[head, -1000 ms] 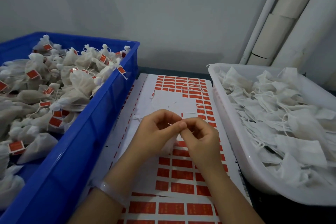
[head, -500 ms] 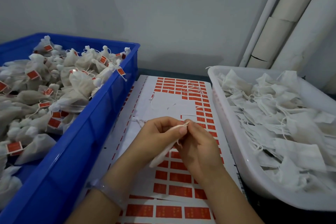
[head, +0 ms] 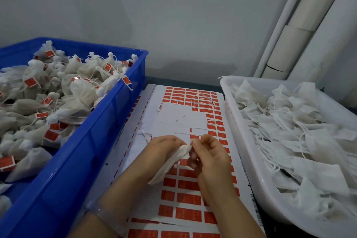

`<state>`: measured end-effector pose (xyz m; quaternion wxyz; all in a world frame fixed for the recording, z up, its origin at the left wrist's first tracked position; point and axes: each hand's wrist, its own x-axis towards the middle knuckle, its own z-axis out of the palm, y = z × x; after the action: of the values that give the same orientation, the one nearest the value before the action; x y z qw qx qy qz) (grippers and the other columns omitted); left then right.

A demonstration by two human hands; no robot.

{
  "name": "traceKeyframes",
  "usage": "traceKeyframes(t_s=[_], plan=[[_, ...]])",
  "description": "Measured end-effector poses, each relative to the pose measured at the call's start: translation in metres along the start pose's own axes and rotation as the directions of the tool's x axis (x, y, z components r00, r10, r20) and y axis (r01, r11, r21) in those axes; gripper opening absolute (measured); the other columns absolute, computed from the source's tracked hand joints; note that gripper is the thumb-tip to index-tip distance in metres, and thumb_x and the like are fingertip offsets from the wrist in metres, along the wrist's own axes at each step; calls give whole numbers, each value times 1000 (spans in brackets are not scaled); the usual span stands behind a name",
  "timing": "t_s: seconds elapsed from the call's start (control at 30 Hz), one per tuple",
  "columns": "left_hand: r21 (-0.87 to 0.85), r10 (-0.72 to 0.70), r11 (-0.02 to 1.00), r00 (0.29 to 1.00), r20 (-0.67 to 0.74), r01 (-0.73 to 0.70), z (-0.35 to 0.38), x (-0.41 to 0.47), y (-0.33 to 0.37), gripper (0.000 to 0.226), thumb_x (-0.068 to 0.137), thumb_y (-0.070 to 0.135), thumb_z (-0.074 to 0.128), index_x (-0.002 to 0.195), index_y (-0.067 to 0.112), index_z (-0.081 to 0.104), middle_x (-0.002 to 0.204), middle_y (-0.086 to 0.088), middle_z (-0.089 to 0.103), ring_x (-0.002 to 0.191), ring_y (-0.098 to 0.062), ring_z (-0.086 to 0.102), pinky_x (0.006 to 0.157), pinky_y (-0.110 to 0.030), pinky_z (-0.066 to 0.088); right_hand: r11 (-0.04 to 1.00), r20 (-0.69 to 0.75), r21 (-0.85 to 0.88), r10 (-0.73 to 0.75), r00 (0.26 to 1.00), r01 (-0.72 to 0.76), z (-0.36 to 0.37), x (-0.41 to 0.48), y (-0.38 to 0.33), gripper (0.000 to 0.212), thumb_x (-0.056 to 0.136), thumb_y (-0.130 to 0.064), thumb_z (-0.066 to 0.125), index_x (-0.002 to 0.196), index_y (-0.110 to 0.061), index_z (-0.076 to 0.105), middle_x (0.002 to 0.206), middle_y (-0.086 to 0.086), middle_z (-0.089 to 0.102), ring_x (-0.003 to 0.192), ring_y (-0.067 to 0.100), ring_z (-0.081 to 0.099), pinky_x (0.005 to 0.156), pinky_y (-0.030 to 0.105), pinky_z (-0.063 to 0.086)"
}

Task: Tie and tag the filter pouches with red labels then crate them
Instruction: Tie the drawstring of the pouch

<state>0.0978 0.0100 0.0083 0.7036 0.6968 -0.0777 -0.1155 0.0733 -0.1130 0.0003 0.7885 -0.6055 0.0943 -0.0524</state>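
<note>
Filter pouch (head: pixel 170 162), a single white one, hangs slantwise in the near middle, held just above the label sheet (head: pixel 179 120) on the worktop. The left hand (head: pixel 162 150), with a clear bangle (head: pixel 102 214) on its wrist, has its fingers curled round the pouch's upper part. The right hand (head: pixel 210 156) pinches the gathered top end, and the two hands meet there. I cannot make out whether a knot is tied. Under them, rows of red labels (head: pixel 188 198) cover the sheet, with a bare white patch farther back and loose strings (head: pixel 202 98) lying at its far end. To the left stands a blue crate (head: pixel 81 156) heaped with tied, red-tagged pouches (head: pixel 81 91). To the right, a white tub (head: pixel 249 160) holds flat, untied pouches (head: pixel 289 131). Behind it, pale pipes (head: pixel 289 44) lean up the grey wall (head: pixel 173 15).
</note>
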Motion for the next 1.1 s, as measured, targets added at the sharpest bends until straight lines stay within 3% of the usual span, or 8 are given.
traceKeyframes(t_s=[0.17,0.37,0.53,0.67,0.77,0.9,1.0,1.1], plan=[[84,25,996,996,91,-33,6,-6,2,30,88,30,55,62,32,68,63,15,65,62,2,63,56,-10,45,852,82,456,247,966,-257,-1,3,-3,10,91,-4,47,96,-5,56,60,7,55,42,10,41,35,18,33],[147,11,989,998,56,-19,7,-3,-3,14,82,30,65,69,27,69,75,9,70,76,-6,66,77,-24,50,727,71,603,361,930,-328,-4,5,-8,19,91,-8,46,79,-2,59,52,5,48,37,8,37,32,16,32],[119,36,993,991,-132,-20,4,-4,-3,29,89,21,58,62,27,66,63,14,63,69,-4,61,58,-12,45,898,-70,340,321,944,-280,-8,8,-5,11,91,-11,53,95,-7,62,69,8,68,53,15,60,46,23,48],[-5,25,1000,956,-293,-28,-4,0,-2,15,87,25,61,74,24,69,73,11,68,83,-18,64,72,-32,55,961,-107,182,229,968,-207,-6,6,-3,13,89,-26,59,86,-17,69,77,4,73,64,20,69,54,26,53],[17,86,996,958,-275,-85,-5,0,-3,18,89,24,58,74,27,66,72,11,67,77,-15,65,67,-28,56,992,-44,-60,112,993,-115,-1,1,1,30,78,-49,56,69,-26,73,71,-1,70,66,18,65,62,28,52],[208,249,953,961,-121,-221,-1,-4,-3,13,89,25,58,77,27,64,74,17,66,77,-1,63,59,-8,47,975,19,-219,-37,999,40,6,-8,3,30,56,-65,55,75,-48,69,76,-14,70,77,14,68,65,23,56],[351,317,894,947,-55,-279,1,-4,-5,11,89,24,59,81,28,64,74,21,64,78,0,61,63,-8,48,980,-14,-171,-105,994,101,3,-7,0,15,60,-50,62,74,-51,69,76,-18,70,78,1,66,55,13,51],[401,332,870,942,-45,-287,2,-5,-5,11,89,24,58,81,31,63,75,23,63,78,1,60,65,-8,48,989,-6,-114,-100,995,98,0,-5,-1,10,74,-32,67,75,-40,73,77,-11,71,78,8,67,62,23,56]])
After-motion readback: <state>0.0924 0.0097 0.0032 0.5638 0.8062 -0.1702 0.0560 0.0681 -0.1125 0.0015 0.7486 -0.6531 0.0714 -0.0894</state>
